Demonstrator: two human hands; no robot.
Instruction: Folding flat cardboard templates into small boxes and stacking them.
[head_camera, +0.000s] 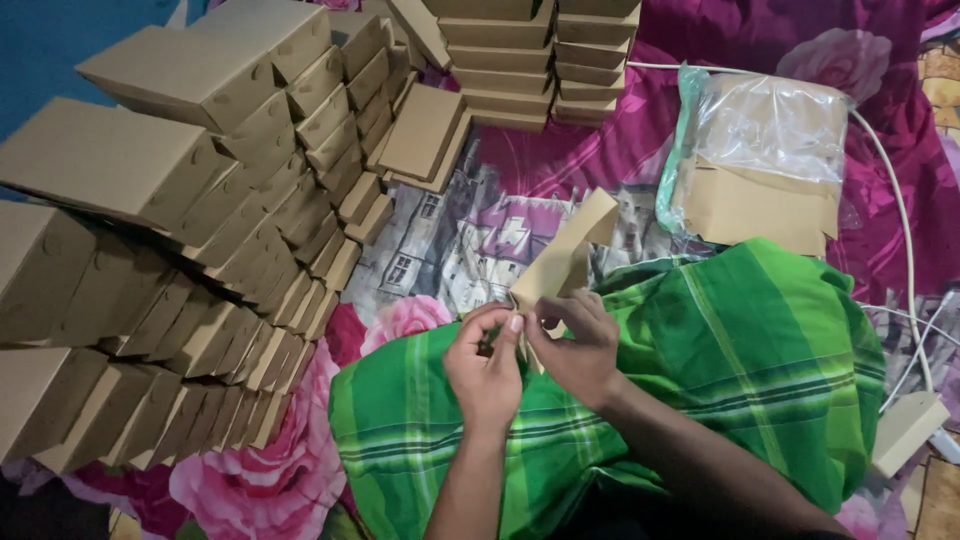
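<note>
- Your left hand (487, 372) and right hand (578, 345) meet over your lap, on the green checked cloth (740, 350). The fingers of both are closed in a pinch on the near end of one flat cardboard blank (565, 255), which rises away from you, tilted to the right.
- To do this fold well, I judge you should keep both thumbs right at the crease, press it along its whole line, and hold the far flap free of the cloth so it doesn't bend where you don't want it.
- Count near you: two hands, one blank in them.
- At the near right lies one small pale box (905, 432), touching a white cable (900, 200).
- Further out on the right sits one clear plastic bag (770, 125) with a bundle of flat blanks inside; how many I cannot tell.
- On the left, finished brown boxes (150, 270) lie in leaning rows, dozens of them, too overlapped to count exactly.
- At the far centre stand two upright stacks of boxes (540, 60), with one loose pair just beside them on the flowered bedsheet (560, 160).
</note>
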